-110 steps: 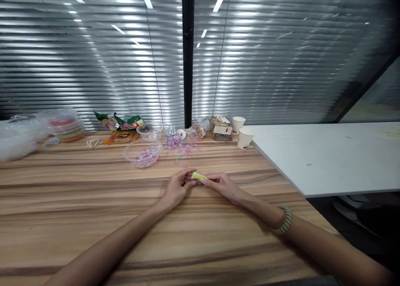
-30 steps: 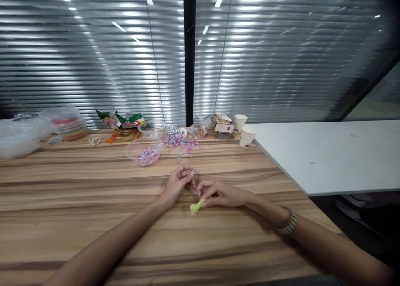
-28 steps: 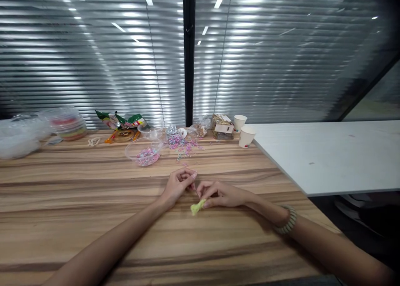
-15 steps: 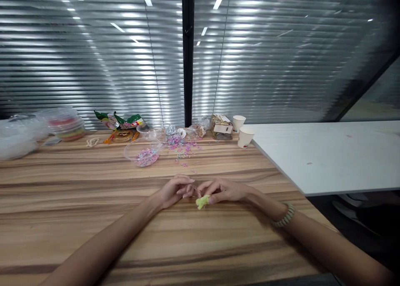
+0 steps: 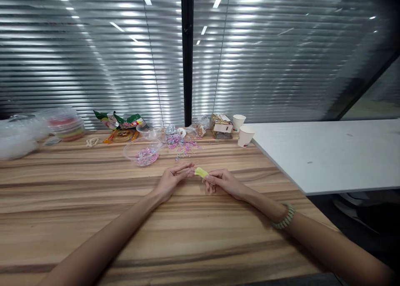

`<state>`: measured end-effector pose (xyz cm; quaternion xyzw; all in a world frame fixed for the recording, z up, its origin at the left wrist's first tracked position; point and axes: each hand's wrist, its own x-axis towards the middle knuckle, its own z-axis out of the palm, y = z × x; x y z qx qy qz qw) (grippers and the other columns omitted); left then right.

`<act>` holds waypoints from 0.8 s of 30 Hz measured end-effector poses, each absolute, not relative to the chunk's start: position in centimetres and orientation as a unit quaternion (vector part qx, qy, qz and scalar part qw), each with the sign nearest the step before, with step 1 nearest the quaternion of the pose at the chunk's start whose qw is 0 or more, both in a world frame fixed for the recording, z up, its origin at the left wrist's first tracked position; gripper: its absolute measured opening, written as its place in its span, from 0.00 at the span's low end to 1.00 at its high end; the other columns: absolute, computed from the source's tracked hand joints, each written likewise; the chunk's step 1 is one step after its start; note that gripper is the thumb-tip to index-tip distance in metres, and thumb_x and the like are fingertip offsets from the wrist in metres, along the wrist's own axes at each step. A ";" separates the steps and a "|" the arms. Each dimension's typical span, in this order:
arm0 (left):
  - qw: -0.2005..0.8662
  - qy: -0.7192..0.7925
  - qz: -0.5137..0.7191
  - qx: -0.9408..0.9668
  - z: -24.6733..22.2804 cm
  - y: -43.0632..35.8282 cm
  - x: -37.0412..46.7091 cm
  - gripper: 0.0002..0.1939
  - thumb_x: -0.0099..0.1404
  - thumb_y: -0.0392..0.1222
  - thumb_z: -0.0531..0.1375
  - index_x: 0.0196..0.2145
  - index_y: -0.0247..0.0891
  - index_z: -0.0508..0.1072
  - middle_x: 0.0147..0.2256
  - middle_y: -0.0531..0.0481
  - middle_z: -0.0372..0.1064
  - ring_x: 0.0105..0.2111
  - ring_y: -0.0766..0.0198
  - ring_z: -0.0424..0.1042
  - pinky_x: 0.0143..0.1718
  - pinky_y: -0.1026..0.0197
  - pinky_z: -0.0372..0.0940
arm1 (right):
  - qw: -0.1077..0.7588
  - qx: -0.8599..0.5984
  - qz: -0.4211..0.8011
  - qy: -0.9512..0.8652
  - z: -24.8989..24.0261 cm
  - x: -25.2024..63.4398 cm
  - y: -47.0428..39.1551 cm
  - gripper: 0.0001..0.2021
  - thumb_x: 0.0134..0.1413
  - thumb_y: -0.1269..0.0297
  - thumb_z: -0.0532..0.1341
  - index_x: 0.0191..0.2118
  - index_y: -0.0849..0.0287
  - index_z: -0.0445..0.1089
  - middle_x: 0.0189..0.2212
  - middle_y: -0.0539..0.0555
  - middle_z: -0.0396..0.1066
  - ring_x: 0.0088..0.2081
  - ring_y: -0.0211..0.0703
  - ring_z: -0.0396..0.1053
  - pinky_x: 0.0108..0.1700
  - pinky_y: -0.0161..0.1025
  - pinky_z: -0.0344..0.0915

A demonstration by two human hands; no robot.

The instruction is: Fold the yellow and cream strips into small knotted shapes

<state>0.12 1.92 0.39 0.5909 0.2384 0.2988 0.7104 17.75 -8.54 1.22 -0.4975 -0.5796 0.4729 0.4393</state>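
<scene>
A small fuzzy yellow-green piece [image 5: 201, 172], of a kind I cannot make out, is pinched between the thumb and fingers of my right hand [image 5: 222, 182]. It points left and slightly up, towards the other hand. My left hand [image 5: 171, 180] is just to the left, its index finger and thumb stretched out and apart. Its fingertips come close to the yellow-green piece; whether they touch it is too blurred to tell. Both hands are raised a little over the wooden table [image 5: 175, 244]. A green beaded bracelet [image 5: 285, 216] circles my right wrist.
Beyond my hands stands a clear bowl [image 5: 142, 150] of small pink and blue loops, with more loops [image 5: 186, 148] scattered beside it. Two paper cups [image 5: 246, 136], a small box [image 5: 222, 127], snack packets [image 5: 125, 121] and stacked plastic tubs [image 5: 65, 123] line the back. A white table [image 5: 337, 161] adjoins on the right.
Both hands have moved farther out across the table. The yellow-green piece has turned from hanging below the right fingers to pointing left. My left fingers have straightened from a curled pose.
</scene>
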 end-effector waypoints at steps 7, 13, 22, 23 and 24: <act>0.568 0.247 0.279 0.734 0.9 1.3 0.0 0.23 0.49 0.43 0.63 0.45 0.38 0.70 0.47 0.46 0.67 0.43 0.56 0.69 0.43 0.57 0.64 | 0.428 -0.503 0.469 -0.586 1.2 17.6 -8.6 0.20 0.50 0.50 0.54 0.20 0.63 0.61 0.15 0.47 0.59 0.18 0.31 0.57 0.23 0.31 0.53; 0.508 0.240 0.299 0.771 1.2 1.1 -0.1 0.21 0.49 0.43 0.62 0.43 0.37 0.71 0.44 0.46 0.69 0.44 0.57 0.68 0.45 0.57 0.63 | 0.403 -0.493 0.485 -0.600 1.3 17.7 -8.5 0.20 0.51 0.51 0.53 0.20 0.63 0.60 0.15 0.46 0.56 0.17 0.30 0.53 0.21 0.30 0.49; 0.477 0.210 0.305 0.797 1.8 0.7 -0.2 0.14 0.52 0.41 0.61 0.38 0.36 0.75 0.39 0.44 0.72 0.40 0.58 0.69 0.44 0.58 0.62 | 0.388 -0.486 0.494 -0.608 1.5 17.9 -8.6 0.20 0.51 0.51 0.53 0.19 0.62 0.57 0.15 0.45 0.54 0.17 0.29 0.51 0.20 0.30 0.47; 0.479 0.206 0.303 0.798 1.7 0.8 -0.2 0.14 0.52 0.41 0.60 0.38 0.36 0.75 0.39 0.44 0.72 0.39 0.58 0.69 0.44 0.59 0.62 | 0.387 -0.486 0.495 -0.608 1.4 17.9 -8.6 0.20 0.51 0.52 0.54 0.19 0.62 0.57 0.14 0.45 0.54 0.17 0.29 0.51 0.20 0.30 0.47; 0.480 0.203 0.302 0.799 1.6 0.8 -0.2 0.14 0.53 0.41 0.60 0.38 0.36 0.74 0.39 0.43 0.72 0.39 0.58 0.69 0.43 0.59 0.62 | 0.387 -0.485 0.497 -0.607 1.4 17.9 -8.6 0.20 0.51 0.52 0.54 0.18 0.62 0.57 0.14 0.45 0.54 0.17 0.29 0.51 0.20 0.30 0.48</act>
